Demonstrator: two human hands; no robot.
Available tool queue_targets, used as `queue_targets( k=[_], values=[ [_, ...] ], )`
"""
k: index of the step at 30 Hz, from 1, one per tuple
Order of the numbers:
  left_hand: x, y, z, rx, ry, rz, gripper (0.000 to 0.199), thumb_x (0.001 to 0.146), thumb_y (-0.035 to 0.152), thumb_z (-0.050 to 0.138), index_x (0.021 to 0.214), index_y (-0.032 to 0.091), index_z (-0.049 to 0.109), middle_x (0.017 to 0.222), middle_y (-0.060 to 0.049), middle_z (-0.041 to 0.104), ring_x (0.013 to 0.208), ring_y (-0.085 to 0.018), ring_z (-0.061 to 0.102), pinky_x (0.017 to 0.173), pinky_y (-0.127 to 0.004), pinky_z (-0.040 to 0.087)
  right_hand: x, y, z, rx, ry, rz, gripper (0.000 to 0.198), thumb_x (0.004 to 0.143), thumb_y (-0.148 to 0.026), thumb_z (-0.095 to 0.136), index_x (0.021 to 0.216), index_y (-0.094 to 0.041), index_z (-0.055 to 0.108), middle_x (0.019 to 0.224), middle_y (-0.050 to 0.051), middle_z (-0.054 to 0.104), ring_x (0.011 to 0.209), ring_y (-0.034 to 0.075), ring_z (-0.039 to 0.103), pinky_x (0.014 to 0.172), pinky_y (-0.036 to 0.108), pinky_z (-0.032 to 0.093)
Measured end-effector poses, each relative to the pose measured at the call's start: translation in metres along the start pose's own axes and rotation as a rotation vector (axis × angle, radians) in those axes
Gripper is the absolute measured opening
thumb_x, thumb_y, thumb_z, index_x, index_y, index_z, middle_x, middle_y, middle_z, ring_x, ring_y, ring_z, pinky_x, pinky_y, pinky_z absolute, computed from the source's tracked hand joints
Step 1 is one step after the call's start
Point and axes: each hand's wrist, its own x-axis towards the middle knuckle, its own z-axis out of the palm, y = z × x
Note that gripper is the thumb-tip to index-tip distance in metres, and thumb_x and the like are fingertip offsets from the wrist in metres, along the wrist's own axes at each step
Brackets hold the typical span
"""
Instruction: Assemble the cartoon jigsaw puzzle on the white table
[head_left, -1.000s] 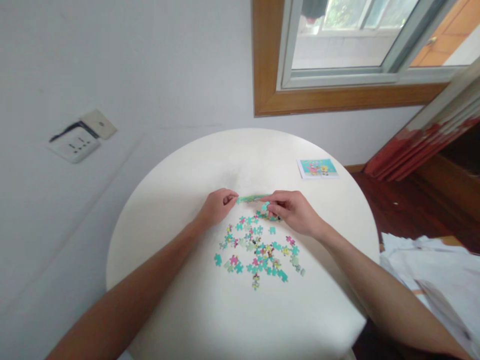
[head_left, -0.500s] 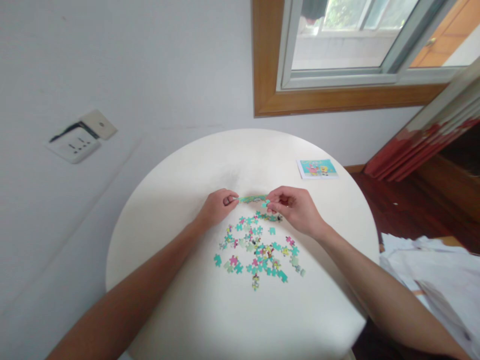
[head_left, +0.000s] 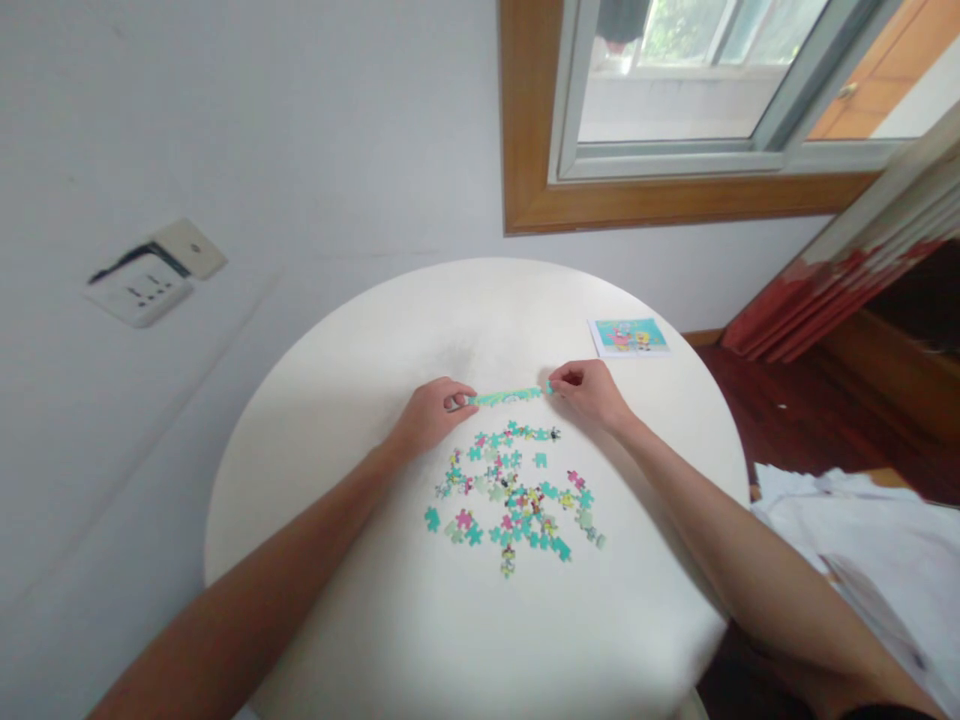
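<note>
A narrow strip of joined jigsaw pieces [head_left: 507, 397], teal and yellow-green, lies across the white table. My left hand [head_left: 436, 410] is closed with thumb and fingertips on its left end. At the other end, my right hand [head_left: 589, 390] pinches a small teal jigsaw piece [head_left: 550, 387], just apart from the strip as far as I can see. Nearer to me, many loose jigsaw pieces [head_left: 526, 500] in teal, pink, yellow and pale green are scattered, some overlapping. A single teal piece [head_left: 541, 460] sits a little apart below the strip.
A picture card [head_left: 631, 338] with cartoon figures lies on the round white table [head_left: 360, 610] at the back right. Behind the table stand a wall with a socket [head_left: 142, 288] and a wood-framed window. White papers [head_left: 840, 530] are piled low on the right.
My right hand has moved right and slightly away from me, carrying the teal piece to the strip's right end. My left hand stays at the left end. The view has shifted slightly.
</note>
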Motion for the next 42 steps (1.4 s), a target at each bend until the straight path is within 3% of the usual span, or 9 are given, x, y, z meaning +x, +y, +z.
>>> queue_targets(
  k=[10,22,42],
  values=[
    [-0.0003,0.0013,-0.0007,0.004,-0.002,-0.010,0.022,0.078,0.032,0.069,0.095,0.019,0.073,0.081,-0.002,0.066,0.068,-0.014,0.056,0.069,-0.027,0.046,0.0061,0.0033,0.0065,-0.178,-0.028,-0.005,0.015,0.077,-0.017,0.063,0.076,-0.017,0.078,0.074,0.006,0.075,0.067,0.017,0.067,0.065,0.024,0.048],
    [0.0003,0.0022,-0.0004,-0.003,0.005,-0.009,0.022,0.078,0.033,0.068,0.094,0.019,0.073,0.081,-0.003,0.066,0.067,-0.014,0.056,0.069,-0.027,0.047,0.0044,-0.0041,0.0054,-0.310,-0.048,0.019,0.015,0.077,-0.022,0.063,0.077,-0.020,0.078,0.076,0.004,0.075,0.068,0.017,0.066,0.064,0.025,0.045],
    [0.0003,0.0032,-0.0012,0.015,-0.005,-0.002,0.020,0.079,0.033,0.068,0.093,0.019,0.073,0.081,-0.003,0.066,0.068,-0.014,0.056,0.069,-0.027,0.047,0.0066,0.0014,0.0019,-0.257,-0.042,-0.037,0.016,0.080,-0.023,0.061,0.077,-0.017,0.076,0.072,0.005,0.073,0.063,0.015,0.062,0.061,0.024,0.042]
  ],
)
